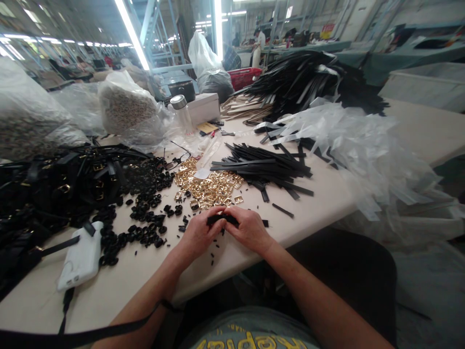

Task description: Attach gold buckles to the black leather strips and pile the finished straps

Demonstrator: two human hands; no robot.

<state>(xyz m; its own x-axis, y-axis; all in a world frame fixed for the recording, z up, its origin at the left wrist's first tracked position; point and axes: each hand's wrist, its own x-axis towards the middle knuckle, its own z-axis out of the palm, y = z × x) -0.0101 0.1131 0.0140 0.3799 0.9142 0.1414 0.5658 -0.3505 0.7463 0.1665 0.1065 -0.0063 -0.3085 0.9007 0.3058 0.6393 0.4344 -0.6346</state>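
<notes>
Both of my hands meet over the front part of the table, closed on a black strap. My left hand grips its left part, thumb and fingers pressed together. On the other side my right hand pinches the strap, and a short black end sticks out to the right. Just beyond the hands lies a pile of gold buckles. Small black bits are scattered on the table below and left of my fingers. A heap of black straps lies behind my right hand, with one loose strip nearer.
Round black pieces spread to the left beside a white power bank with a cable. Black straps with buckles pile up at far left. A bottle and filled plastic bags stand behind. White plastic strips hang over the right edge.
</notes>
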